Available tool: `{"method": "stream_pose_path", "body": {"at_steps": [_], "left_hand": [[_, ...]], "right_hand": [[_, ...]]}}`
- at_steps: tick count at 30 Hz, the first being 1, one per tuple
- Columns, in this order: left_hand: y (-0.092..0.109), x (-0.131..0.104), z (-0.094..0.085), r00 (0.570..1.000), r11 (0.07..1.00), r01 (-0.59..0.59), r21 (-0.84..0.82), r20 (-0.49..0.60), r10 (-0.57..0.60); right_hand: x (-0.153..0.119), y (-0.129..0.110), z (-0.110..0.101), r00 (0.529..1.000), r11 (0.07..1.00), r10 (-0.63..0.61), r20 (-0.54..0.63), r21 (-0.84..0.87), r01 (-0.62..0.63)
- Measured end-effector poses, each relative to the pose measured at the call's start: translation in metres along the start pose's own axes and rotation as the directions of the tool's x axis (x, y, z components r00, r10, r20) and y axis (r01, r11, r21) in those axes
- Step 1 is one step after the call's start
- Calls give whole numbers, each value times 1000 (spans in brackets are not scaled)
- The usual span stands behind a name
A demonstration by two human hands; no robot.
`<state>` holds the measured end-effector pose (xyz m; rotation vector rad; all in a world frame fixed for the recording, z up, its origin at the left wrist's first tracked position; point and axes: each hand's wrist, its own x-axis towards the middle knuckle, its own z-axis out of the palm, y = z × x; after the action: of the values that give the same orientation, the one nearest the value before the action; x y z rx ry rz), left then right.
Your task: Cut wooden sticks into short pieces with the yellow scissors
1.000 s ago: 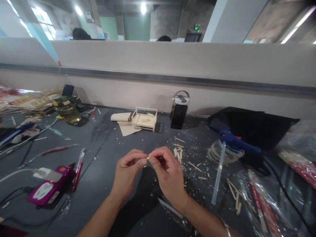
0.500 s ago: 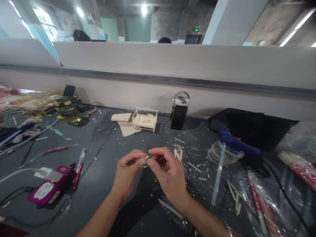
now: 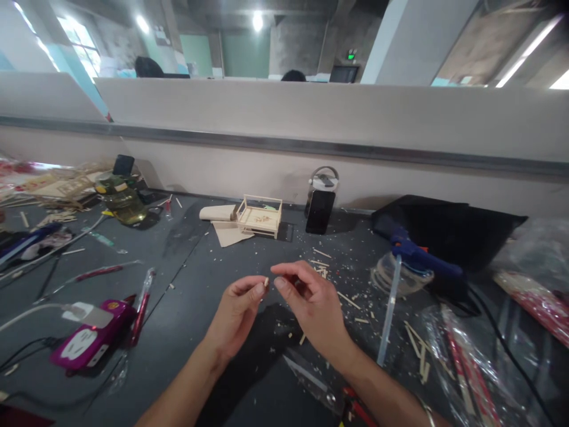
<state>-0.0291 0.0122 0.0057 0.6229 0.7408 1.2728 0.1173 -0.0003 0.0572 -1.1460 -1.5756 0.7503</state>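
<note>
The left hand pinches a tiny wooden piece between thumb and index finger, above the middle of the desk. The right hand is open, its thumb and index finger parted just beside the piece; its other fingers are curled and partly hidden. Beneath the right forearm lies a bladed tool with red on its handles. Sticks and pale crumbs are scattered around and beyond the right hand. Past the hands stands a small wooden frame, near the partition, with a paper roll and a flat sheet at its left. To its right, a dark phone is propped upright in front of a white device with a looped handle. On the right, a blue glue gun with a long translucent glue stick rests over a clear container, before a black sheet; plastic wrappers lie nearer. On the left are a purple power strip, a red tube and, farther back, a yellowish jug. Beyond the partition, the tops of two heads show.
</note>
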Motion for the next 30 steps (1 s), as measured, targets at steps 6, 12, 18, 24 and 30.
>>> {"method": "stream_pose_path", "body": {"at_steps": [6, 12, 18, 24, 30], "left_hand": [[-3, 0, 1, 998, 1000, 29, -9, 54, -28], [-5, -1, 2, 997, 999, 44, 14, 70, -45], [-7, -3, 5, 991, 996, 68, 59, 110, -74], [-9, -6, 16, 984, 991, 130, 18, 119, -131], [-7, 0, 41, 978, 991, 135, 23, 155, -137]], "right_hand": [[-3, 2, -3, 999, 1000, 11, 53, -10, -10], [-6, 4, -6, 999, 1000, 22, 50, -17, -21], [-7, 3, -8, 997, 998, 49, 63, -30, -47], [-11, 0, -22, 997, 998, 60, 55, -23, -59], [-11, -8, -44, 999, 999, 50, -3, -20, -50]]}}
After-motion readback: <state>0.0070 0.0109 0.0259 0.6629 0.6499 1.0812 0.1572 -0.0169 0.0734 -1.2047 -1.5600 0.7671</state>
